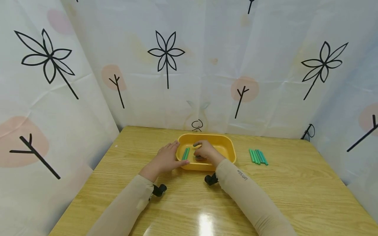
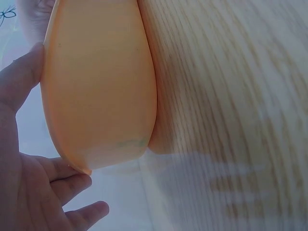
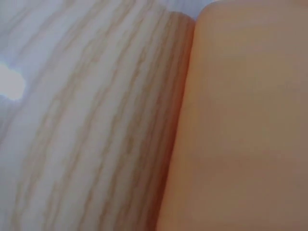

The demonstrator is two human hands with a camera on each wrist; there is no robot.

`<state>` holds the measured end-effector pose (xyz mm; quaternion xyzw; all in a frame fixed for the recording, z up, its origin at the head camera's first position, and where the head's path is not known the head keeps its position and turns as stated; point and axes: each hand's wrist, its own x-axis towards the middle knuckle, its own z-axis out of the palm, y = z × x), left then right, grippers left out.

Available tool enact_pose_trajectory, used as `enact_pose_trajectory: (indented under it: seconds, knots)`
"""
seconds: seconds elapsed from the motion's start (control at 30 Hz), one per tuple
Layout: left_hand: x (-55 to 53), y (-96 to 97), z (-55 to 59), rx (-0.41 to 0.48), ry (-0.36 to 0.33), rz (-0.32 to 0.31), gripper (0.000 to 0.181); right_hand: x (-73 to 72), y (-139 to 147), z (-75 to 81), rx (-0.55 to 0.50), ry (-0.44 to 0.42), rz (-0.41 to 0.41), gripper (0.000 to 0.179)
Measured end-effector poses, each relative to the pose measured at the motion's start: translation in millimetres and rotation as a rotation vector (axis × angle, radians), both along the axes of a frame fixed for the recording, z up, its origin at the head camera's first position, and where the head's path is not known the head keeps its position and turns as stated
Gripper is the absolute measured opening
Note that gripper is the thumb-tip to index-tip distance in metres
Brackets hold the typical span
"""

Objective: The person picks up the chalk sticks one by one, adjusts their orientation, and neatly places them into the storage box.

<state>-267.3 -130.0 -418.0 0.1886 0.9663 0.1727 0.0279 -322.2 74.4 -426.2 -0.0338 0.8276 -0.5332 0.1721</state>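
A yellow plastic tub [image 1: 226,144] stands on the table with green sticks [image 1: 185,153] lying side by side at its left end. My left hand [image 1: 166,158] rests on the tub's near left corner. Its thumb touches the near rim and its spread fingers lie at the left end, as the left wrist view shows with the hand [image 2: 36,187] beside the tub wall [image 2: 98,82]. My right hand [image 1: 207,152] reaches over the near rim into the tub, fingers bent downward. A dark patch shows under its fingers; whether they hold anything is unclear. The right wrist view shows only tub wall [image 3: 240,120] and table.
Several green and teal sticks [image 1: 258,157] lie in a row on the wooden table [image 1: 295,183], right of the tub. A patterned cloth [image 1: 206,65] hangs behind the table and on both sides. A black cord [image 1: 308,131] is at the far right corner.
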Motion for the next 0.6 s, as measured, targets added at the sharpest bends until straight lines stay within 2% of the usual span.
enact_pose_trajectory:
  seconds: [0.1, 0.3, 0.6]
  knots:
    - [-1.3, 0.2, -1.3, -0.007, 0.006, 0.006, 0.103, 2.6, 2, 4.9, 0.012, 0.012, 0.015, 0.045]
    - [-1.9, 1.2, -1.4, -0.003, -0.001, 0.015, 0.102, 10.5, 9, 17.7, -0.031, 0.016, 0.022, 0.044]
    - [-1.9, 0.4, -1.4, 0.013, -0.001, 0.006, 0.100, 17.0, 25, 36.3, -0.050, 0.034, 0.050, 0.041]
